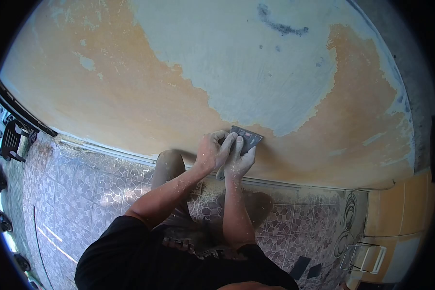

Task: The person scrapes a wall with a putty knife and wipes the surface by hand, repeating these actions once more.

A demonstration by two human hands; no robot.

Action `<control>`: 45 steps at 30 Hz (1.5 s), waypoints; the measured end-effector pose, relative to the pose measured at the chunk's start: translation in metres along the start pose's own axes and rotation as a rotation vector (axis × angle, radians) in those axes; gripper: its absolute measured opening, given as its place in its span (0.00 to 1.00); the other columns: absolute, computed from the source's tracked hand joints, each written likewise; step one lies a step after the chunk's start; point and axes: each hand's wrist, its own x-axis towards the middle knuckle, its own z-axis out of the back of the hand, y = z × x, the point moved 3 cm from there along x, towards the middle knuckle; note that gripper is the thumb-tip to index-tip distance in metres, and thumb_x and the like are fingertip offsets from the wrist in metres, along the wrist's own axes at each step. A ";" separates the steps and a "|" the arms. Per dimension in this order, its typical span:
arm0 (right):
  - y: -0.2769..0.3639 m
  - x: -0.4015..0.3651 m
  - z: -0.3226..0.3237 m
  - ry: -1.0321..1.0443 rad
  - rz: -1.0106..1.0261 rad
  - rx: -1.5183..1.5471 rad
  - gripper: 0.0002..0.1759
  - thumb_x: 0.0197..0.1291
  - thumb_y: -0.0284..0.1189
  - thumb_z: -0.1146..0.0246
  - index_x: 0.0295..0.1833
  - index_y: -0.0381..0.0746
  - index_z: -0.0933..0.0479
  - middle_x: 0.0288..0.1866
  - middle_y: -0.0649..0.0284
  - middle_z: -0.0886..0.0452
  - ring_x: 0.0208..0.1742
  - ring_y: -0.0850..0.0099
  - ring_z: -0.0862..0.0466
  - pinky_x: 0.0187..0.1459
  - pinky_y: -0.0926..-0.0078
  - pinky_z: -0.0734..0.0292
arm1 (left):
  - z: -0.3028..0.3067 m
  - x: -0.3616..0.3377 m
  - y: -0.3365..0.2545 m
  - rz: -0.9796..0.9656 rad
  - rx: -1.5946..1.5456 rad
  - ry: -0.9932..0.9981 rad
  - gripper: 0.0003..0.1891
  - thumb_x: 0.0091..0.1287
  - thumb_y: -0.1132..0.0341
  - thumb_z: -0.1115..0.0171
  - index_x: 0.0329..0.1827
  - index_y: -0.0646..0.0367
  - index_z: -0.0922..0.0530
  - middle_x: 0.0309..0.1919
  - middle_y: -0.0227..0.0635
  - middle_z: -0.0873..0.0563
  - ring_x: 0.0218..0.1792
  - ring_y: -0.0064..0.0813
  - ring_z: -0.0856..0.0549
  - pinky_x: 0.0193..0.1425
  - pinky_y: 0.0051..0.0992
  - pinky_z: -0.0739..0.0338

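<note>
A wide-bladed paint scraper (252,139) is pressed with its edge against the wall (256,72), at the lower border of a bare pale patch in the orange paint. My right hand (240,162) is closed around the scraper, its fingers lying along the blade. Close beside it, my left hand (213,152) also grips the tool, fingers bent near the blade's left side. The rounded handle end (220,174) pokes out below, between my wrists. Pale dust and paint flakes coat both hands and forearms.
My knees are bent close to the wall's base, above a stone-patterned tiled floor (82,188). A dark plastic chair (12,140) stands far left. At lower right are a white-framed stand (373,258) and two dark flat pieces (300,267) on the floor.
</note>
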 end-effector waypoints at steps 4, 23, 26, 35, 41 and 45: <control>0.003 0.009 0.000 0.008 -0.022 -0.014 0.16 0.74 0.34 0.34 0.54 0.30 0.22 0.43 0.60 0.12 0.41 0.75 0.14 0.45 0.73 0.17 | -0.003 0.006 0.004 0.039 -0.037 0.024 0.17 0.75 0.60 0.35 0.38 0.69 0.13 0.19 0.34 0.16 0.24 0.13 0.23 0.28 0.26 0.27; 0.000 0.014 0.003 0.061 -0.038 0.060 0.15 0.75 0.33 0.36 0.55 0.30 0.22 0.45 0.60 0.12 0.43 0.75 0.15 0.47 0.74 0.18 | -0.002 0.010 -0.013 0.007 0.027 0.018 0.17 0.72 0.56 0.36 0.38 0.64 0.12 0.23 0.49 0.14 0.21 0.33 0.16 0.30 0.34 0.23; -0.006 0.008 0.001 -0.033 0.036 -0.011 0.16 0.75 0.34 0.36 0.55 0.31 0.22 0.44 0.59 0.12 0.42 0.74 0.14 0.46 0.74 0.18 | -0.006 0.008 -0.003 -0.010 0.088 0.034 0.16 0.75 0.60 0.35 0.41 0.68 0.13 0.21 0.33 0.16 0.27 0.12 0.22 0.29 0.25 0.26; -0.008 0.008 0.004 -0.022 0.071 -0.106 0.16 0.75 0.35 0.36 0.53 0.31 0.21 0.43 0.60 0.13 0.41 0.75 0.15 0.44 0.73 0.18 | -0.006 0.006 0.000 -0.057 0.086 0.023 0.16 0.74 0.59 0.36 0.41 0.68 0.13 0.22 0.42 0.14 0.26 0.14 0.21 0.30 0.28 0.24; 0.023 0.018 -0.002 0.017 -0.005 -0.109 0.16 0.74 0.34 0.34 0.55 0.30 0.22 0.44 0.59 0.12 0.43 0.75 0.14 0.45 0.73 0.18 | 0.002 0.011 -0.025 -0.005 0.016 0.037 0.15 0.74 0.60 0.36 0.45 0.67 0.12 0.26 0.46 0.11 0.28 0.16 0.19 0.35 0.30 0.21; -0.017 0.003 -0.001 -0.030 0.050 -0.017 0.18 0.75 0.36 0.36 0.57 0.31 0.22 0.45 0.59 0.12 0.42 0.73 0.14 0.45 0.72 0.17 | 0.001 0.005 0.003 -0.005 0.082 0.009 0.17 0.74 0.58 0.36 0.40 0.67 0.13 0.24 0.46 0.12 0.27 0.16 0.19 0.32 0.30 0.22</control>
